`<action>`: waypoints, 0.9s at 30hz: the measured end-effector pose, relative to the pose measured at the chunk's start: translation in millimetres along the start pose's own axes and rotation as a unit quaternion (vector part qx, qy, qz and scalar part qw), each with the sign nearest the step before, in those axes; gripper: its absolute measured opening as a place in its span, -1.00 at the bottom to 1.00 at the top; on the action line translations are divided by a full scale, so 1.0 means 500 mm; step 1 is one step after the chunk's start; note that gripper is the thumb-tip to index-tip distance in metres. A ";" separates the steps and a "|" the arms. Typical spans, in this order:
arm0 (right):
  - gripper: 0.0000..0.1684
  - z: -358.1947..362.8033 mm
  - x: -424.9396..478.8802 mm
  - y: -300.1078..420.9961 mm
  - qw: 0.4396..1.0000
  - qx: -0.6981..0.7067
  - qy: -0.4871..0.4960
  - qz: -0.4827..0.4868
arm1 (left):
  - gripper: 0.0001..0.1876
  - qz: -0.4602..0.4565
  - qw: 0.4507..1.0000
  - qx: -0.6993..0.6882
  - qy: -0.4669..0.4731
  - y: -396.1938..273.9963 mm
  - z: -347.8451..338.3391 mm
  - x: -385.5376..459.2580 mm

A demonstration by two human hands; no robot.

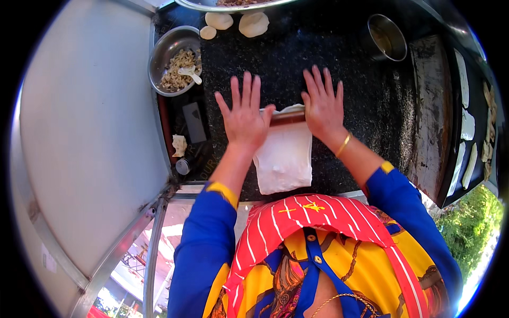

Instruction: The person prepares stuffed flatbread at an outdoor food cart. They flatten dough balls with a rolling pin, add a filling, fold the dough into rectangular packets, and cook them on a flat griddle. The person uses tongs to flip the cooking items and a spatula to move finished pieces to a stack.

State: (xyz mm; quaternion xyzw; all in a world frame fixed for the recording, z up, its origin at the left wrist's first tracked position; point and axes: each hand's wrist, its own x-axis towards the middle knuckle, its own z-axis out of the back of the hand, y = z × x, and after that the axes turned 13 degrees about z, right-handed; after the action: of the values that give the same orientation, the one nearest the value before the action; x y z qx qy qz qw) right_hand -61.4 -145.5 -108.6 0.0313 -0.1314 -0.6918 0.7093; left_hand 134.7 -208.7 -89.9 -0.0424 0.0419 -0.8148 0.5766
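Observation:
A sheet of pale dough lies on the black speckled stone worktop, its near end close to the front edge. Across its far part sits a brown rolling pin, and a ruffled rim of dough shows just beyond it. My left hand is flat over the pin's left end, fingers spread and pointing away from me. Over the right end lies my right hand, palm down, fingers also spread. Both palms hide the pin's ends; neither hand's fingers wrap around it.
At the far left stands a steel bowl of crumbly filling with a white spoon. Several dough rounds lie beyond my hands. A metal pot of liquid is far right. Dough pieces rest on a dark griddle.

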 end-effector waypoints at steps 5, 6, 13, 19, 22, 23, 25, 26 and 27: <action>-0.41 -0.032 0.168 -0.055 0.990 -0.010 -0.137 -0.019 | -0.37 -0.005 0.988 -0.003 -0.155 0.008 -0.005 0.178; -0.42 -0.026 0.171 -0.055 0.990 0.035 -0.130 -0.029 | -0.43 -0.005 0.982 -0.007 -0.186 0.012 -0.010 0.185; -0.48 0.026 0.017 -0.071 0.980 0.077 -0.018 0.183 | -0.70 -0.075 0.990 -0.111 -0.047 0.039 0.018 0.035; -0.64 0.090 -0.025 -0.041 0.965 0.218 -0.004 0.143 | -0.78 0.107 0.976 -0.177 -0.072 0.018 0.025 0.029; -0.51 0.088 -0.160 0.004 0.961 0.258 -0.008 0.096 | -0.68 0.030 0.982 -0.181 -0.050 0.027 0.043 -0.118; -0.46 0.089 -0.192 0.028 0.978 0.196 0.022 0.065 | -0.57 0.020 0.990 -0.130 -0.040 0.022 0.048 -0.157; -0.46 0.066 -0.217 0.057 0.993 0.099 -0.020 0.055 | -0.43 0.020 0.997 -0.055 -0.045 0.019 0.027 -0.163; -0.45 0.048 -0.196 0.050 0.997 0.062 -0.031 0.035 | -0.36 0.020 0.999 -0.018 -0.047 0.020 0.020 -0.160; -0.45 0.032 -0.157 0.040 0.999 0.027 -0.036 0.015 | -0.34 0.028 0.998 0.004 -0.056 0.016 0.011 -0.139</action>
State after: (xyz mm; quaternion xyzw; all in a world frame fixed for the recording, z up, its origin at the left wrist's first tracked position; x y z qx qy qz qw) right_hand -46.2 -64.6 -99.9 0.0235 -0.1754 -0.6778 0.7136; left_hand 165.9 -146.2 -87.0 -0.0845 0.0071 -0.7948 0.6009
